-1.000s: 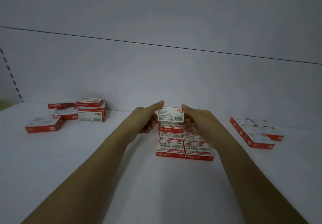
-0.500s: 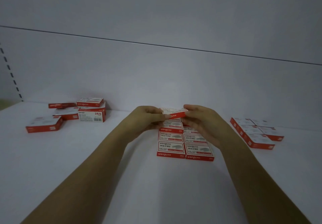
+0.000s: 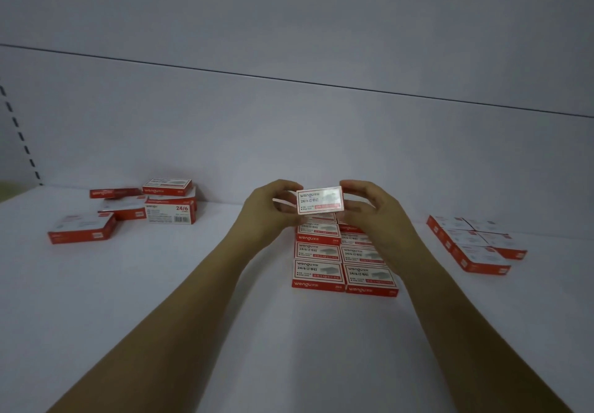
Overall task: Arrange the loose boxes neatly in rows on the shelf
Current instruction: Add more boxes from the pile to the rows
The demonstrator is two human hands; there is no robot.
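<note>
White shelf [image 3: 160, 300]: centre rows [image 3: 345, 261] neat, right block [image 3: 475, 245] aligned. Left hand [image 3: 266, 216] and right hand [image 3: 373, 216] pinch one box [image 3: 319, 199] above them (label up). Left pile [image 3: 144, 207] unsorted.

A small red-and-white cardboard staple box [image 3: 319, 199] is held off the white shelf [image 3: 160, 300], printed face toward the camera, just above the far end of a tidy two-column block of matching boxes [image 3: 318, 271]. Left of that block lies a loose, jumbled heap [image 3: 170, 213] — right of it, a second neat group [image 3: 469, 239].
</note>
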